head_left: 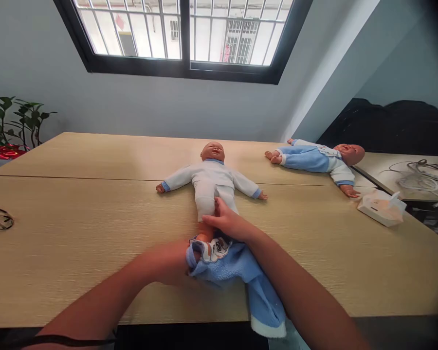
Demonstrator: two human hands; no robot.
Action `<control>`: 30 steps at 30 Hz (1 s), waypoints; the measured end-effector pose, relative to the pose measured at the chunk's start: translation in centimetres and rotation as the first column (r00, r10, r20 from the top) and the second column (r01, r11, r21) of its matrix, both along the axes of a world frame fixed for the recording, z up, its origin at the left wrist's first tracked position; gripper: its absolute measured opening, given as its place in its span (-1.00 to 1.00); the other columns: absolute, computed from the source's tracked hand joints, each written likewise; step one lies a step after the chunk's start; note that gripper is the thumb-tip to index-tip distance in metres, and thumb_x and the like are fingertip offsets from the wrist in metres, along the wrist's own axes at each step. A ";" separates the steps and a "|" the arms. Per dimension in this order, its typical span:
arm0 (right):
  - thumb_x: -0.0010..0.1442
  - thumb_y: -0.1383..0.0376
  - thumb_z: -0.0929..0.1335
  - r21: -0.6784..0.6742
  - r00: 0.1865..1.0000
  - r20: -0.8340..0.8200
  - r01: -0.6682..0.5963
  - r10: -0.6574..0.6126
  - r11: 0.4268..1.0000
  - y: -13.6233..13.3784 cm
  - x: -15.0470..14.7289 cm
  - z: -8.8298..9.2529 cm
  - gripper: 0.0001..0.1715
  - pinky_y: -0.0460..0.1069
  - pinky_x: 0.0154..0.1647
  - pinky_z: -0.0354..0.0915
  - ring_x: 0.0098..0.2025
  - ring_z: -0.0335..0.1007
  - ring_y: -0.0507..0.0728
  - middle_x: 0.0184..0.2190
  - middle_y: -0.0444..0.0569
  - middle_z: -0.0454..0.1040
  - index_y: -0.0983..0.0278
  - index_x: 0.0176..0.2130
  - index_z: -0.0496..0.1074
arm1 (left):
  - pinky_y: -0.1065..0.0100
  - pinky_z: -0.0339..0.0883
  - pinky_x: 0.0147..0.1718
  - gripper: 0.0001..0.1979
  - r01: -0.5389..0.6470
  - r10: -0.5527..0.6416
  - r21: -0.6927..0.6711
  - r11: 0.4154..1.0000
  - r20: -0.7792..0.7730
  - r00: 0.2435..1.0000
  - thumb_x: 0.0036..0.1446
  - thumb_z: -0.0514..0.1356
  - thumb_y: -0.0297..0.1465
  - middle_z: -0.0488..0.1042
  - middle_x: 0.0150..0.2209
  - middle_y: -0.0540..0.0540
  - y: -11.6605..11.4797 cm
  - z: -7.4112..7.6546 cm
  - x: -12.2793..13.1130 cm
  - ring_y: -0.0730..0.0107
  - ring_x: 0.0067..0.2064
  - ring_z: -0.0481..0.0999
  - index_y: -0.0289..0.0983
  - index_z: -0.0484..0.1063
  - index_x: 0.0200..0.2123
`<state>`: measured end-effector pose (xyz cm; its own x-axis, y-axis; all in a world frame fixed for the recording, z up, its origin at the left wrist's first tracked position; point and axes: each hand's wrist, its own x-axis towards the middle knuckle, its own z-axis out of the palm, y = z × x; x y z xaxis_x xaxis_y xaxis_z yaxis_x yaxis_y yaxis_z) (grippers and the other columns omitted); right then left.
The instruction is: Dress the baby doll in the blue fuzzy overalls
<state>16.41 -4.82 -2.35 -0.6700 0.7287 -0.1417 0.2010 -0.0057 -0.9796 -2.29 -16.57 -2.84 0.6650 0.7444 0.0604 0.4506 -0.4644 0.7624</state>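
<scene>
On the doll (208, 197), right hand (228, 221) half-curls; garment (237, 265) mostly covers left hand (179, 257).

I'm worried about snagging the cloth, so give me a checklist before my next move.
Near doll lying on its back: ok.
Right hand touching the doll's legs: ok.
Left hand free of cloth: not ok, partly inside the blue pants.
Pants wholly on the table: not ok, one leg passes the near edge.
Doll's feet inside the pants: cannot tell, hidden.
Other doll apart from both hands: ok.
</scene>
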 end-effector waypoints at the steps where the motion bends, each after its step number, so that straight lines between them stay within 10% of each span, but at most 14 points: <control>1: 0.18 0.03 0.53 0.017 1.000 0.017 -0.005 0.005 1.000 0.2 0.2 0.1 -0.27 0.20 0.11 0.45 0.14 0.44 0.32 0.11 0.09 0.49 0.20 0.19 0.28 | 0.28 0.46 0.05 -0.56 0.008 -0.008 -0.020 1.000 0.035 0.999 0.10 0.40 -0.33 0.51 0.12 -0.09 0.1 0.4 -0.3 0.16 0.02 0.55 -0.12 0.50 0.07; 6: 0.10 0.05 0.58 0.089 0.991 0.130 -0.051 0.039 0.995 0.5 1.0 0.3 -0.16 0.23 0.08 0.46 0.08 0.48 0.33 0.08 0.10 0.51 0.22 0.23 0.30 | 0.16 0.36 0.20 -0.54 -0.029 0.034 -0.053 0.998 0.095 0.995 0.09 0.39 -0.38 0.48 0.16 -0.09 0.9 1.4 -2.2 0.08 0.14 0.48 -0.11 0.48 0.09; 16: 0.18 -0.01 0.53 -0.064 0.991 -0.109 0.070 -0.077 0.995 0.3 -0.6 -1.0 -0.39 0.12 -0.05 0.51 0.00 0.54 0.26 0.00 0.04 0.55 0.19 0.07 0.36 | 0.34 0.42 -0.19 -0.73 -0.218 0.260 -0.197 0.956 0.223 0.940 0.08 0.22 -0.49 0.39 -0.21 0.00 1.3 0.0 -4.1 0.35 -0.21 0.41 -0.20 0.31 -0.13; 23: 0.12 0.08 0.57 -0.037 0.982 -0.095 0.159 -0.162 0.987 0.1 -1.1 -1.6 -0.28 0.19 0.11 0.47 0.09 0.52 0.28 0.10 0.10 0.53 0.21 0.14 0.31 | 0.22 0.45 -0.10 -0.53 -0.347 0.394 -0.195 0.918 0.332 0.857 0.05 0.41 -0.38 0.48 -0.05 -0.16 2.0 -1.7 -3.1 0.17 -0.06 0.50 -0.21 0.34 0.00; 25: 0.11 0.09 0.58 -0.060 0.973 -0.122 0.192 -0.198 0.980 0.0 -1.4 -1.9 -0.30 0.20 0.14 0.46 0.10 0.52 0.28 0.09 0.10 0.54 0.21 0.11 0.33 | 0.22 0.42 -0.08 -0.54 -0.540 0.530 -0.077 0.838 0.347 0.774 0.00 0.41 -0.42 0.44 -0.07 -0.14 2.3 -2.4 -2.5 0.20 -0.06 0.46 -0.20 0.32 -0.05; 28: 0.10 0.12 0.57 -0.093 0.954 -0.173 0.232 -0.245 0.968 -0.4 -1.9 -2.0 -0.38 0.20 0.21 0.41 0.12 0.51 0.27 0.07 0.07 0.57 0.21 0.07 0.38 | 0.27 0.36 -0.09 -0.57 -0.864 0.717 0.132 0.485 0.505 0.480 -0.06 0.34 -0.51 0.33 -0.12 -0.06 2.4 -3.1 -1.8 0.29 -0.11 0.39 -0.17 0.22 -0.17; 30: 0.11 0.15 0.56 -0.131 0.950 -0.174 0.239 -0.260 0.962 -1.0 -2.1 -1.8 -0.42 0.19 0.23 0.39 0.13 0.50 0.27 0.06 0.05 0.58 0.21 0.06 0.40 | 0.36 0.31 -0.21 -0.60 -0.911 0.711 0.189 0.367 0.574 0.406 -0.09 0.30 -0.58 0.28 -0.23 0.02 2.2 -2.9 -1.8 0.38 -0.22 0.34 -0.16 0.16 -0.26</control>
